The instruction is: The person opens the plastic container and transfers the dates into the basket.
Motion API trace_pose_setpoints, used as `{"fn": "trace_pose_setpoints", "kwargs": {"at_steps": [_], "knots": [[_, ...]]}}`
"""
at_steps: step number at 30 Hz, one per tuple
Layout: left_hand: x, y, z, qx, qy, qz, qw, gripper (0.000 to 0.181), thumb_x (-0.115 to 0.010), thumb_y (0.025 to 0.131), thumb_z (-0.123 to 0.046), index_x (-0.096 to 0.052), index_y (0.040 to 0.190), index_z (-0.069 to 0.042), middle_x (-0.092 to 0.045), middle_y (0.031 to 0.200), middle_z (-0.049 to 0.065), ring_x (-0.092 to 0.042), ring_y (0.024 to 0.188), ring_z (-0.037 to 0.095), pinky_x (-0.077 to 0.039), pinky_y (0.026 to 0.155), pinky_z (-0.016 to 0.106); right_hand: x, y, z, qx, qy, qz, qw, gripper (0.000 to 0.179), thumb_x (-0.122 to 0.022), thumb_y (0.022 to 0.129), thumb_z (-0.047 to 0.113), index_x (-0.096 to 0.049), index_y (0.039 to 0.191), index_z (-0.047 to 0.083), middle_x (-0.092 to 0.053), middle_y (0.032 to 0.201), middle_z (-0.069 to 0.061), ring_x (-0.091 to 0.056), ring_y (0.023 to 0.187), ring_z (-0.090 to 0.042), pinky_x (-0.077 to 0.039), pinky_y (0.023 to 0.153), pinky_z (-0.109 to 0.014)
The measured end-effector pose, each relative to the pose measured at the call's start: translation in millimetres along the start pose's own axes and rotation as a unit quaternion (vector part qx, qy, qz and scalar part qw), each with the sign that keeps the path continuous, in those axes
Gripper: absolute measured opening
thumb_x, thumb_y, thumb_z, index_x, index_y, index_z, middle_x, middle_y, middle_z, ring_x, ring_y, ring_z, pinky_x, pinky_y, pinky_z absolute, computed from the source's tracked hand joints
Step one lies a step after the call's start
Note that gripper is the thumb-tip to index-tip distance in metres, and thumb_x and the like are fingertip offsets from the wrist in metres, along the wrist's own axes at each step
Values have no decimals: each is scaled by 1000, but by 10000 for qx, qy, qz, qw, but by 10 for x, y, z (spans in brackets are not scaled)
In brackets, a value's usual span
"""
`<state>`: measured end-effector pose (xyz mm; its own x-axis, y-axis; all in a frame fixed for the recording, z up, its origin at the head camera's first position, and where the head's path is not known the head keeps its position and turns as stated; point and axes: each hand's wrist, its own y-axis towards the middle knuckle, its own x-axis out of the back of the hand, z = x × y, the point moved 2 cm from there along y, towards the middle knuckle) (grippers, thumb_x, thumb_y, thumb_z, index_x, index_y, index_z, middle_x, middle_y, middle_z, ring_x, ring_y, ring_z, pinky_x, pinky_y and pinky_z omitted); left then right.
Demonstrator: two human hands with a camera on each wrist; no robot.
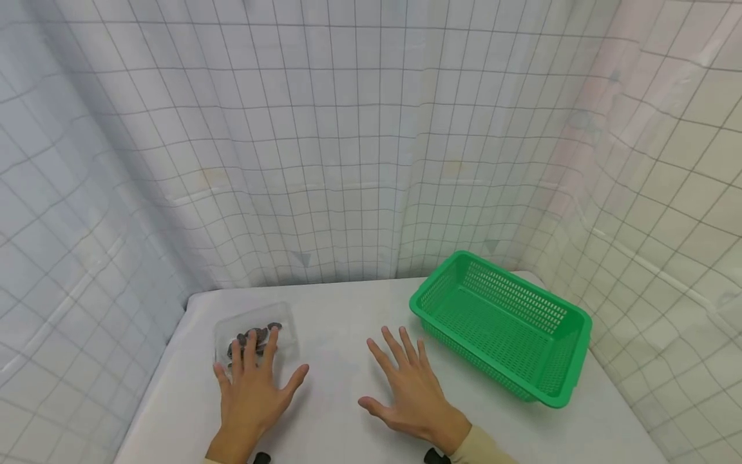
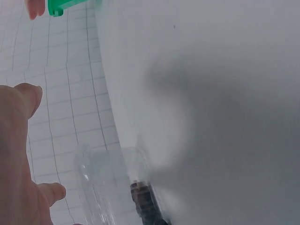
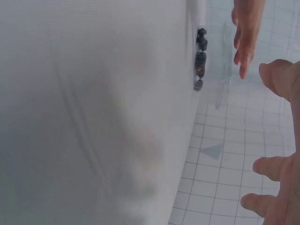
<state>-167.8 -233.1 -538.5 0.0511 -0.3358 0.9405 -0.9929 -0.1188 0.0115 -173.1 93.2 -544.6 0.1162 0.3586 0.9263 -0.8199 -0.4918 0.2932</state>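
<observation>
Both hands hover over the white table with fingers spread, holding nothing. My left hand (image 1: 252, 393) overlaps the near part of a clear plastic container (image 1: 284, 319) in the head view. Inside that container lie several small dark, ridged pieces (image 1: 261, 334), partly hidden by the fingers; the left wrist view shows these dark pieces (image 2: 144, 199) low in the see-through box (image 2: 101, 187). To the right, my right hand (image 1: 411, 393) is held just left of a green plastic basket (image 1: 559, 386). The basket has slotted sides and nothing shows inside it.
The table (image 1: 342, 335) is covered in white cloth, its back edge meeting a white curtain (image 1: 348, 161) with a grid pattern. Similar grid sheets hang at the left and right. A black wrist strap part (image 1: 436, 456) shows by the right sleeve (image 1: 481, 449).
</observation>
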Motion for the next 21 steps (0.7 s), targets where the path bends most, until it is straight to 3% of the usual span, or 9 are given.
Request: {"fn": "trace_pose_setpoints", "kwargs": {"at_steps": [5,10,13,15,18,21], "knots": [[35,97,233,294,-34,251,9992,118,-54,105,-91,-10,190,-21,2,192,35,10,176,67,15,127,96,-55,110,80,101,100,63,9999,98,-75,105,70,-38,184,25,-32,193,-13,-29,178,-53,-33,134,-83],[59,159,382,305,20,179,9994,115,-55,106,-89,-16,189,-20,2,192,36,10,176,69,12,126,98,-94,193,162,184,311,152,9992,95,-72,108,69,-37,184,24,-32,193,-13,-28,179,-52,-31,137,-81],[58,173,391,247,14,101,9996,112,-56,107,-88,-21,187,-18,-1,191,36,8,175,70,0,131,96,-133,231,199,158,414,215,9988,94,-74,108,66,-39,184,25,-33,193,-13,-29,179,-51,-33,137,-79],[54,160,381,238,-11,32,9997,110,-58,108,-86,-25,186,-16,-3,191,37,5,175,71,-15,132,94,-162,253,227,171,485,269,9983,93,-77,107,64,-39,183,25,-34,192,-13,-30,179,-50,-34,138,-78],[36,139,366,148,-23,-128,9998,106,-60,109,-82,-30,185,-14,-9,190,38,1,174,72,-37,125,91,-194,280,276,212,572,356,9975,91,-78,108,60,-41,183,25,-34,192,-12,-32,178,-50,-35,138,-75],[-2,122,327,20,-66,-291,9996,99,-65,110,-75,-38,181,-12,-16,188,39,-5,173,73,-49,116,88,-239,300,310,256,599,373,9972,89,-79,108,57,-43,182,24,-36,191,-13,-36,176,-51,-39,137,-73]]}}
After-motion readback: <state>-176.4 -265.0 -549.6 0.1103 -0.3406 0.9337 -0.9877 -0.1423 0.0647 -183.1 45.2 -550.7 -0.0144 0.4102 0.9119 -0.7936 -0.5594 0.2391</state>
